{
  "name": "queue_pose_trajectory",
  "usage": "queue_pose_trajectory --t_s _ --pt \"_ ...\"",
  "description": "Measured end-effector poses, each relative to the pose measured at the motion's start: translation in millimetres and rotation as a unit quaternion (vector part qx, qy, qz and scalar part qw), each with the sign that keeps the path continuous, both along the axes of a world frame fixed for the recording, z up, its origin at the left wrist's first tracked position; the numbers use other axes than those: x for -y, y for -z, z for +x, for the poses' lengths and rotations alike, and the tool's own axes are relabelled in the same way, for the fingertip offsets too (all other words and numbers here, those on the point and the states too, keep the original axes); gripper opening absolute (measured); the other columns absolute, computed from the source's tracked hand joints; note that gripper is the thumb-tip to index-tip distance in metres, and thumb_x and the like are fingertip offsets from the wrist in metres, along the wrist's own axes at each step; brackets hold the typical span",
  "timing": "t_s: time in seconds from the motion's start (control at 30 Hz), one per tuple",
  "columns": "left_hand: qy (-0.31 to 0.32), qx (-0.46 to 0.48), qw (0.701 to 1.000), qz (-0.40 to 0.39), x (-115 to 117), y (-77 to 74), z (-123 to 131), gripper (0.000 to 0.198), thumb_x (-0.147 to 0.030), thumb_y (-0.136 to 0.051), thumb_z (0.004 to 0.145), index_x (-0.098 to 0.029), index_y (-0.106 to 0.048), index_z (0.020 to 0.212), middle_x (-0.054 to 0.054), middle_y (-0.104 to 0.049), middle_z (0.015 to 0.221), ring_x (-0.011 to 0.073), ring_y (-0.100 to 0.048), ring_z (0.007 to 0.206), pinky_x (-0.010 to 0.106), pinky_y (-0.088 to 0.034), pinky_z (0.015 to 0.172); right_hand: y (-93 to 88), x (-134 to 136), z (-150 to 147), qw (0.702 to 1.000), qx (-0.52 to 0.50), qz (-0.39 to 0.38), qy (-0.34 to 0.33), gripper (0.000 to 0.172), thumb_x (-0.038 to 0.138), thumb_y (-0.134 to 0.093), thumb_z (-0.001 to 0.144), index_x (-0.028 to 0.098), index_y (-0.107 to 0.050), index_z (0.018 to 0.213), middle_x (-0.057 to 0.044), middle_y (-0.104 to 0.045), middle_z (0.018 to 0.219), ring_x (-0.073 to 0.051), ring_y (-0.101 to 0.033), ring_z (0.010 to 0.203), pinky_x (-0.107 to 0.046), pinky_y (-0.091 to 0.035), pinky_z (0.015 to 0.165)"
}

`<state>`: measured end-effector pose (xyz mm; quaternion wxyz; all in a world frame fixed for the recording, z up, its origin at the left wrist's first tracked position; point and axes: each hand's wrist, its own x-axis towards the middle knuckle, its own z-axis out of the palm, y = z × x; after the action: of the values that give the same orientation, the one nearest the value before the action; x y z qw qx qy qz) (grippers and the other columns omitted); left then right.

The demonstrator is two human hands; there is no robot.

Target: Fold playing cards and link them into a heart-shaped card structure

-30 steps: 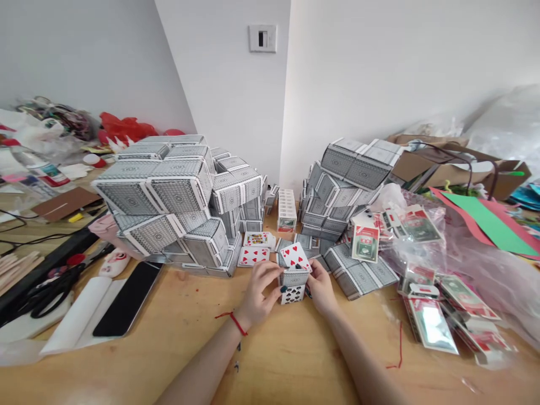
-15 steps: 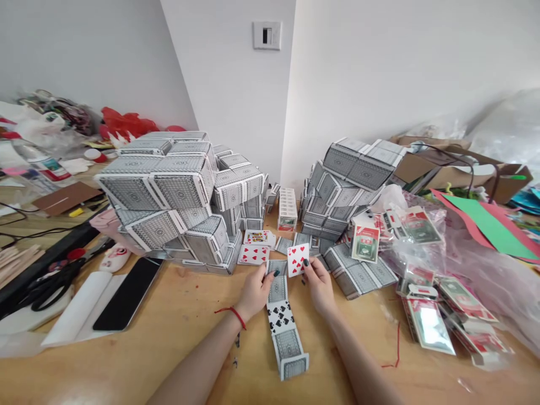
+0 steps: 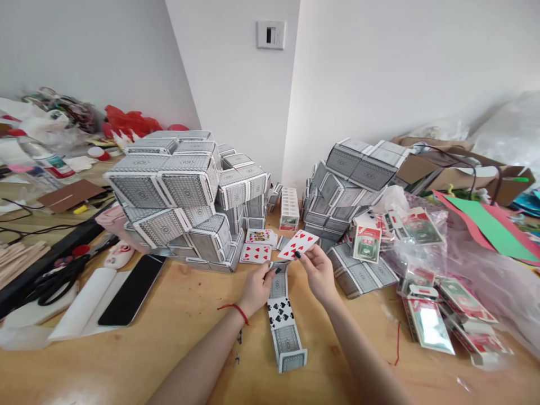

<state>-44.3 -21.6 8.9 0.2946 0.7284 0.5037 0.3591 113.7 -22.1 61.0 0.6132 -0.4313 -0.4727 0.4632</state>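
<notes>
Right fingers (image 3: pixel 305 261) pinching hearts card (image 3: pixel 300 243), left fingers (image 3: pixel 265 271) holding card strip (image 3: pixel 281 314) by far end

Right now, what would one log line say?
left hand: holds card strip at far end | right hand: holds heart card | stacked card blocks: both sides

The left hand (image 3: pixel 256 287) partly hides the folded card strip (image 3: pixel 282 313).

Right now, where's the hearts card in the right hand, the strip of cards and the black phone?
Hearts card (image 3: pixel 298 244): head view, middle of its face.
Card strip (image 3: pixel 280 313): head view, its spades section.
Black phone (image 3: pixel 132 291): head view, middle of its dark surface.
</notes>
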Motion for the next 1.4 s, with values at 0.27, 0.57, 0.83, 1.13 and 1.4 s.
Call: queue_pose_trajectory --t_s 0.27,0.57,0.83,1.13,1.4 --pt "-0.001 -0.005 1.000 0.006 1 0.6 1 0.015 -0.025 -0.041 0.081 -0.016 -0.052 0.078 0.001 -0.055 0.060 0.0121 -0.049 0.054 0.022 -0.034 0.050 5.4 -4 -8 0.998 0.004 -0.014 -0.054 0.013 0.031 -0.060 0.071 0.021 -0.058 0.078 -0.003 -0.067 0.078 -0.018 -0.061 0.074 -0.033 -0.047 0.074" --pt "-0.009 -0.005 1.000 0.006 1 1.7 0 0.016 -0.027 -0.041 0.081 -0.016 -0.050 0.073 0.001 -0.053 0.060 0.0118 -0.048 0.055 0.022 -0.034 0.051 -2.6 -8 5 0.988 0.149 -0.008 -0.041 0.014 0.025 -0.057 0.070 0.023 -0.066 0.080 -0.004 -0.069 0.082 -0.025 -0.061 0.083 -0.040 -0.044 0.079" --pt "-0.009 0.005 1.000 -0.003 1 3.6 1 0.017 -0.027 -0.040 0.081 -0.017 -0.048 0.070 -0.002 -0.049 0.056 0.0103 -0.043 0.051 0.020 -0.029 0.048 -16.5 -13 11 0.956 0.293 0.021 -0.022 0.013 0.019 -0.053 0.068 0.022 -0.065 0.068 -0.002 -0.067 0.067 -0.023 -0.060 0.070 -0.031 -0.043 0.065" --pt "-0.012 0.008 1.000 -0.009 1 1.6 1 0.018 -0.026 -0.041 0.080 -0.017 -0.046 0.065 -0.003 -0.045 0.052 0.0099 -0.040 0.048 0.021 -0.025 0.047 -20.0 -13 12 0.887 0.456 0.065 -0.041 0.016 0.014 -0.046 0.071 0.019 -0.059 0.062 0.000 -0.059 0.054 -0.014 -0.051 0.051 -0.022 -0.034 0.050" --pt "-0.002 0.048 0.998 -0.039 -1 0.7 0 0.020 -0.028 -0.043 0.079 -0.015 -0.046 0.064 -0.003 -0.043 0.053 0.0083 -0.036 0.049 0.020 -0.026 0.047 -15.0 -19 17 0.935 0.332 -0.004 -0.123 0.014 0.017 -0.051 0.071 0.017 -0.063 0.079 -0.004 -0.066 0.074 -0.018 -0.061 0.071 -0.028 -0.045 0.066"
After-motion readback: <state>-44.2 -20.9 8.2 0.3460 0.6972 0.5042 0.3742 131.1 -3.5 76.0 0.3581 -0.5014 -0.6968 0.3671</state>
